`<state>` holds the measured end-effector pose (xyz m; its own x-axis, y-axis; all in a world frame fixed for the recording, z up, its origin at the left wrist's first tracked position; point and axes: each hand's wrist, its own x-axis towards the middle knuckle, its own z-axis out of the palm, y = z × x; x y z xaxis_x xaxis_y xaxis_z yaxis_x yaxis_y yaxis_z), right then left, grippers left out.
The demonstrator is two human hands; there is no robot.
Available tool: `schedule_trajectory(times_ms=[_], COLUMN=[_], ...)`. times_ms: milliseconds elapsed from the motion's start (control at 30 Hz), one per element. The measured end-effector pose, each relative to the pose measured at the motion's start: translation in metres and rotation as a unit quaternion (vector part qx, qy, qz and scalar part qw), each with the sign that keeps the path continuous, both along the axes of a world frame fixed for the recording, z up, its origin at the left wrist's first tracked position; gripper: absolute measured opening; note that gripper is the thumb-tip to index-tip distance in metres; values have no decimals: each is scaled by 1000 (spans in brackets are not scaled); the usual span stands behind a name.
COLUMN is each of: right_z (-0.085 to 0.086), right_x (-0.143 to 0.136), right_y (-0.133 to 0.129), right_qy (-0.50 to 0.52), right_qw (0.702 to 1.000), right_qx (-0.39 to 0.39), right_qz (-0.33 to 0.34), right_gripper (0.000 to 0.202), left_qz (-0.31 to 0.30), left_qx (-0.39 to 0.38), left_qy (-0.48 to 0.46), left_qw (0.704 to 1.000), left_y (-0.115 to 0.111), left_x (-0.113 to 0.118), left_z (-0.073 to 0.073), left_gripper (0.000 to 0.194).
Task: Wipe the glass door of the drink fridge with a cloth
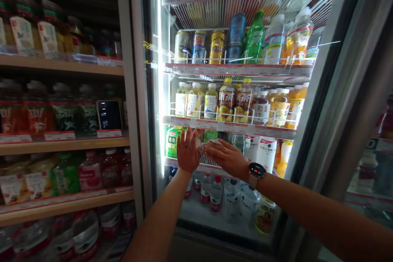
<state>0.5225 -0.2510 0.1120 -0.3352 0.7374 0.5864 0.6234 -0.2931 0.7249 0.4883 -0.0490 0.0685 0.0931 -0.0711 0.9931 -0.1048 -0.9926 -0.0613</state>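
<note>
My left hand is raised with its fingers stretched up and apart, its palm toward the glass door of a lit drinks fridge. To its right, my right hand reaches in from the side, fingers extended and pressed over a crumpled white cloth. Only an edge of this cloth shows by the fingertips; I cannot tell whether it is fabric or paper. A ring and a wristwatch are on the right arm. Green packs and white cartons stand on the shelf behind my hands.
Bottles and cans line the fridge shelves behind the glass, with large water bottles at the bottom. Open wooden shelves of drinks stand at left, where a phone leans upright. A metal door frame rises at right.
</note>
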Motion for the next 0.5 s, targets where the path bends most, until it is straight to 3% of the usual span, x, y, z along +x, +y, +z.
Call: schedule_trajectory(times_ms=[200, 300, 400, 500], right_z=[-35, -40, -25, 9], right_x=[1, 1, 0, 0], right_y=[-14, -19, -20, -17], right_qy=[7, 4, 3, 4], right_qw=[999, 999, 999, 1000], right_qx=[-35, -44, -46, -11], right_qz=[15, 16, 22, -8], right_gripper=[35, 35, 34, 37], left_qz=[3, 4, 0, -3], left_qx=[-6, -1, 3, 1], left_qy=[14, 3, -10, -9], left_qw=[1000, 1000, 1000, 1000], left_y=[-1, -1, -1, 0], left_x=[-1, -1, 0, 0], left_z=[0, 0, 0, 0], left_gripper=[58, 58, 59, 58])
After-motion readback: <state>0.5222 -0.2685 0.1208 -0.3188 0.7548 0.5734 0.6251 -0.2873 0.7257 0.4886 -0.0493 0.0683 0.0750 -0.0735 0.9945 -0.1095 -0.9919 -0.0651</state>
